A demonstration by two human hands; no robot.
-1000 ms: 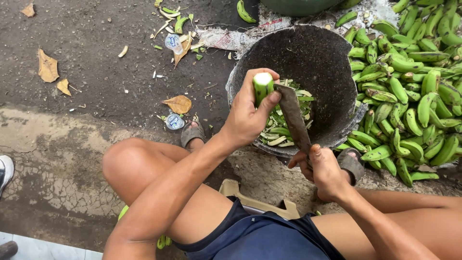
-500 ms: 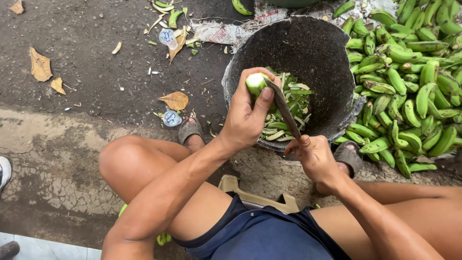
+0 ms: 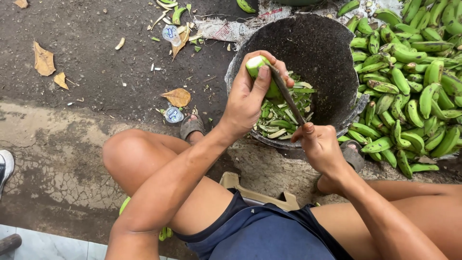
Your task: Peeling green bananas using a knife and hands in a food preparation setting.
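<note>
Mid-peel. My left hand (image 3: 248, 98) is clamped round a half-peeled green banana (image 3: 262, 72), cut end up, held over the big dark round basin (image 3: 327, 53). My right hand (image 3: 320, 147) is closed on the handle of a long dark-bladed knife (image 3: 287, 95), blade laid against the banana's side. Green peel strips (image 3: 281, 113) are heaped in the basin bottom. Pile of unpeeled green bananas (image 3: 414, 91) lies on the ground to my right. Next stroke, I reckon: shallow blade angle, thumb clear of the edge, peel falling into the basin.

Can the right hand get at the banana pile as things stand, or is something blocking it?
Probably yes, once freed. The banana pile lies open just beside the right hand, nothing between; but that hand grips the knife.
</note>
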